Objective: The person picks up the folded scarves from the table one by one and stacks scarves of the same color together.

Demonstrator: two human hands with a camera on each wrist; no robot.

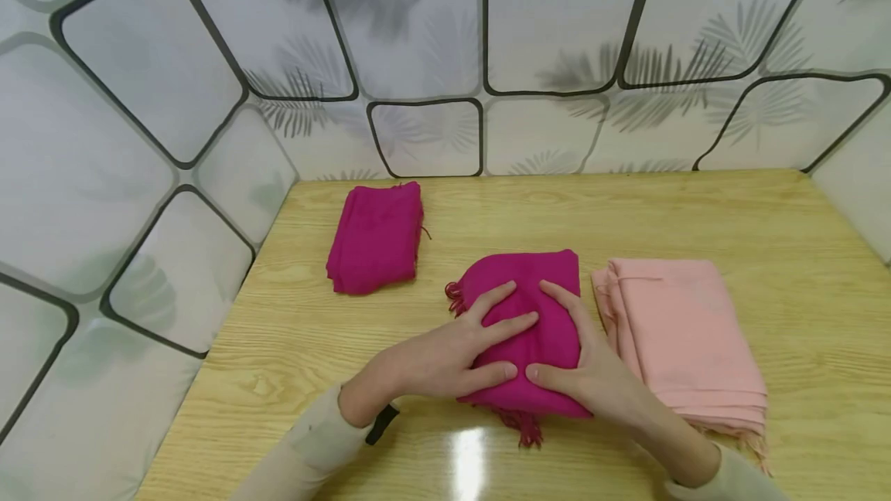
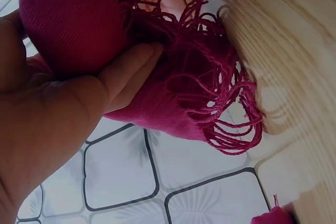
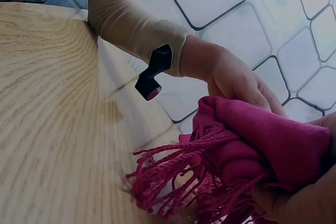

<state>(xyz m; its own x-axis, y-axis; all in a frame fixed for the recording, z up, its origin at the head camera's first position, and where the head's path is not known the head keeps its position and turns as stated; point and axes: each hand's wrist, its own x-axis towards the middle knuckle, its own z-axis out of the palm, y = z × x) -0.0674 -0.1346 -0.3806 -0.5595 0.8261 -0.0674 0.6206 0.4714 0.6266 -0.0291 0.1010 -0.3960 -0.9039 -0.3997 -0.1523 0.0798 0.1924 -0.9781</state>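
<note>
We see left hand [image 1: 442,356] and right hand [image 1: 600,373] gripping folded magenta fringed cloth [image 1: 551,340] from both sides, visible fingers spread, near middle of pale wood-grain desk [image 1: 271,346]; guessing that keeps folds together. Folded pink fringed cloth [image 1: 696,331] sits right, second folded magenta cloth [image 1: 376,238] far left, likely spaced so piles don't mix. We count three cloths: two magenta, one pink.

Left arm: a long cream fabric sleeve [image 1: 306,435] is covering the forearm, creasing toward the elbow.
Right arm: a matching cream fabric cuff [image 1: 731,478] is showing.
Left wrist: an angular black device [image 3: 159,61] is jutting from the sleeve.
</note>
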